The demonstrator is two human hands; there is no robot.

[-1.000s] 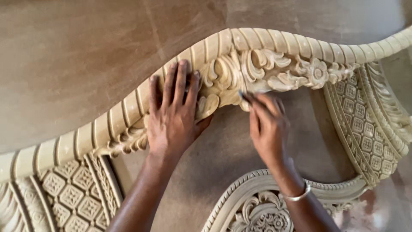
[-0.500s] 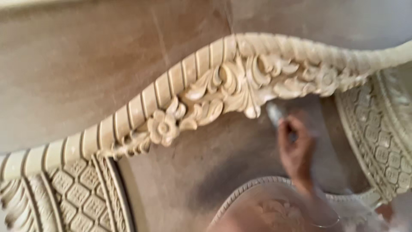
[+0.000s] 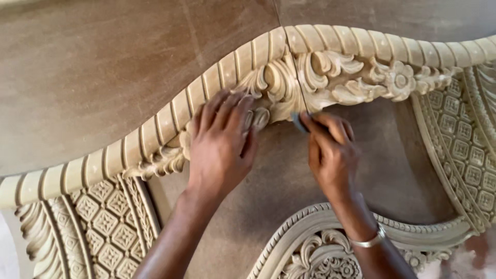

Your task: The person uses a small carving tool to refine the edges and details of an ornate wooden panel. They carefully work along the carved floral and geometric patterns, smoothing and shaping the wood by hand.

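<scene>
Head view, looking down on a large carved wooden panel point(image 3: 129, 77), pale and unpainted, dusty brown flat areas between raised ornament.

Ribbed, rope-like moulding point(image 3: 330, 41) arcs from lower left up to the top centre and off to the right. Beneath it runs a band of carved flowers and leaves point(image 3: 361, 82); one open flower point(image 3: 399, 80) sits toward the right.

Left hand point(image 3: 222, 144) lies flat on the carving just below the ribbed moulding, fingers spread and pressed onto the leaf work. It grasps nothing, only bears down.

Right hand point(image 3: 330, 152) is just beside it, to the right. Thumb and fingers are pinched on a small grey-blue piece point(image 3: 298, 122), likely a scrap of abrasive; too little shows to be sure. Its tip touches the lower edge of the floral band, near the centre joint of the carving. Metal bangle point(image 3: 368, 241) on the right wrist.

Lattice panels with diamond cells fill the lower left point(image 3: 98, 227) and right edge point(image 3: 465, 150). A curved carved arch point(image 3: 310, 227) with scrollwork sits at bottom centre, under the right forearm
</scene>
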